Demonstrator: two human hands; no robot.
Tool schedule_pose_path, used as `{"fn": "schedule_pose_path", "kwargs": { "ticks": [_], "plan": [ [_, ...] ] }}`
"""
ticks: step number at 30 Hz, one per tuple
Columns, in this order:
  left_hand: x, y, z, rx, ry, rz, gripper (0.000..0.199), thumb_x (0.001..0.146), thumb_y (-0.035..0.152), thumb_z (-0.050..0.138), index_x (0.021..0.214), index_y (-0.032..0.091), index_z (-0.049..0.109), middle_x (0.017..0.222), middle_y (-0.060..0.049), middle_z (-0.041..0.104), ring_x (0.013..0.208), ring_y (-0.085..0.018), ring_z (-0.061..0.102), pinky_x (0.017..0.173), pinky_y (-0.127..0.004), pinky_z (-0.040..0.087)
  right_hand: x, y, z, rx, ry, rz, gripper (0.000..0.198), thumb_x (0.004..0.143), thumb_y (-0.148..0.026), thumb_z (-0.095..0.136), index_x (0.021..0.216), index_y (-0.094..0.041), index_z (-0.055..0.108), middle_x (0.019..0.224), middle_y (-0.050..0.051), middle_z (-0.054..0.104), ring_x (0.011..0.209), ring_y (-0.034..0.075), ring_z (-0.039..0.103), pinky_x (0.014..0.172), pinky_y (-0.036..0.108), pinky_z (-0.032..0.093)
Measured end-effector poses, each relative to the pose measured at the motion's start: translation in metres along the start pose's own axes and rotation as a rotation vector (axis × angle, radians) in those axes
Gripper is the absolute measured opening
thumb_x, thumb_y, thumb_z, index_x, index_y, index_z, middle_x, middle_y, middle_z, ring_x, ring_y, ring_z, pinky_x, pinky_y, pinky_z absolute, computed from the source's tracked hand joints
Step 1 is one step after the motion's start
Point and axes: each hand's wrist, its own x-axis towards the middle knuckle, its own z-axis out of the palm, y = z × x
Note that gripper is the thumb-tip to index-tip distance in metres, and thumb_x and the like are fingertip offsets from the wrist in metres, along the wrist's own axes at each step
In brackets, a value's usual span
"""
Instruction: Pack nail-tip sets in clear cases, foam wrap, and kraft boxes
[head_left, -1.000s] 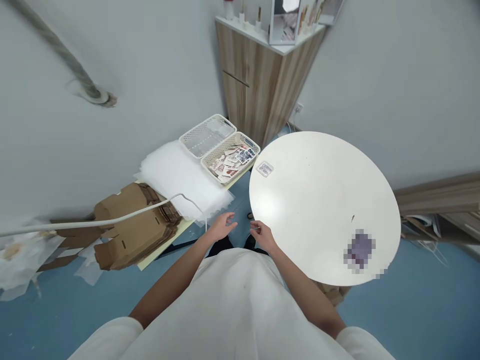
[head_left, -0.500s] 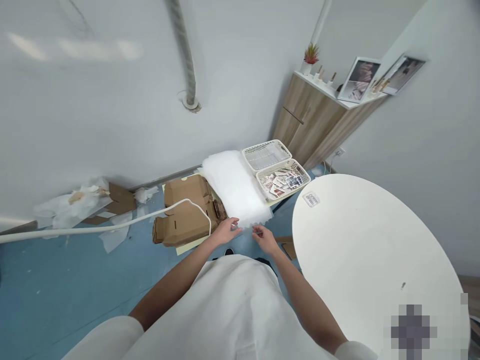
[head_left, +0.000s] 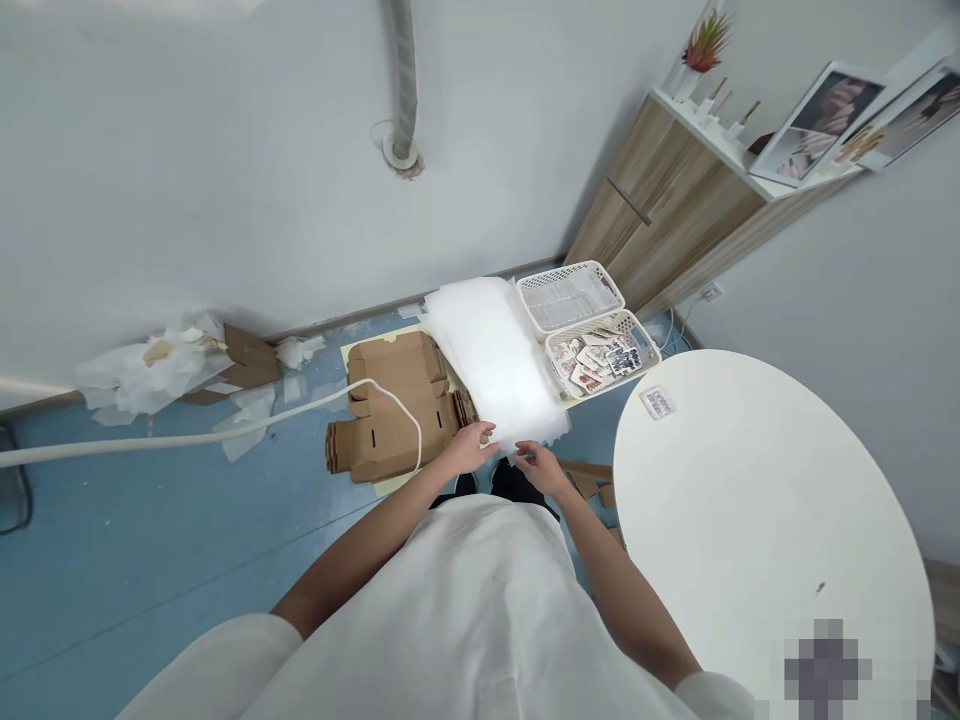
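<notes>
A stack of thin white packing sheets (head_left: 495,345) lies on a low surface in front of me, its near edge ragged. At that near edge, my left hand (head_left: 471,447) is open, thumb and fingers apart, beside the left corner. My right hand (head_left: 540,467) is a short way to the right, fingers loosely bent and apart, nothing visible in them. Whether the fingertips touch the sheets I cannot tell. Flattened brown cardboard boxes (head_left: 397,400) lie left of the sheets. Two white baskets stand to the right: one holds clear plastic pieces (head_left: 570,297), the other printed packets (head_left: 596,360).
A round white table (head_left: 765,500) with a small clear packet (head_left: 658,402) stands at my right. A white hose (head_left: 247,432) crosses over the boxes from the left. Crumpled wrapping (head_left: 165,360) lies by the wall. A wooden cabinet (head_left: 675,190) stands behind the baskets.
The view has turned, so the sheets, baskets and cabinet appear farther right. Both hands remain by the near edge of the sheets, with little movement relative to it.
</notes>
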Motion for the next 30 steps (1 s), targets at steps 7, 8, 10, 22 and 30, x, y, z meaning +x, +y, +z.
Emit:
{"fn": "schedule_pose_path", "kwargs": {
  "ticks": [7,8,10,22,30],
  "plan": [
    [0.036,0.009,-0.001,-0.046,0.061,-0.085,0.042,0.070,0.034,0.062,0.108,0.017,0.058,0.115,-0.011,0.057,0.099,-0.023,0.058,0.085,-0.034,0.045,0.047,-0.016,-0.021,-0.060,0.060,0.002,0.037,0.078,-0.034,0.049,0.112,-0.019,0.054,0.115,0.010,0.057,0.101,0.022,0.056,0.082,0.038,0.047],
    [0.044,0.011,-0.001,-0.054,0.068,-0.105,0.043,0.070,0.035,0.062,0.109,0.018,0.058,0.117,-0.011,0.056,0.101,-0.023,0.057,0.086,-0.034,0.045,0.056,-0.018,-0.024,-0.077,0.069,-0.004,0.038,0.078,-0.034,0.049,0.113,-0.019,0.054,0.117,0.011,0.055,0.105,0.023,0.054,0.086,0.039,0.046],
    [0.060,0.014,0.001,-0.076,0.082,-0.155,0.045,0.071,0.037,0.061,0.111,0.018,0.056,0.121,-0.012,0.053,0.107,-0.024,0.054,0.087,-0.033,0.044,0.073,-0.023,-0.030,-0.107,0.083,-0.034,0.040,0.078,-0.036,0.050,0.114,-0.018,0.054,0.121,0.011,0.052,0.114,0.024,0.049,0.094,0.041,0.040],
    [0.134,0.006,0.027,-0.302,0.189,-0.456,0.052,0.080,0.042,0.048,0.122,0.012,0.046,0.134,-0.017,0.041,0.117,-0.023,0.047,0.094,-0.032,0.038,0.157,-0.016,-0.038,-0.301,0.037,-0.200,0.068,0.078,-0.023,0.048,0.138,-0.011,0.020,0.146,0.017,0.017,0.136,0.029,0.008,0.105,0.052,0.019],
    [0.143,0.010,0.027,-0.355,0.301,-0.466,0.029,0.082,0.037,0.046,0.096,0.016,0.061,0.098,-0.008,0.065,0.091,-0.018,0.059,0.081,-0.030,0.046,0.146,-0.017,-0.025,-0.419,-0.313,-0.359,0.071,0.075,-0.016,0.049,0.139,-0.012,0.019,0.146,0.016,0.020,0.137,0.026,0.007,0.107,0.052,0.012]
  ]
}}
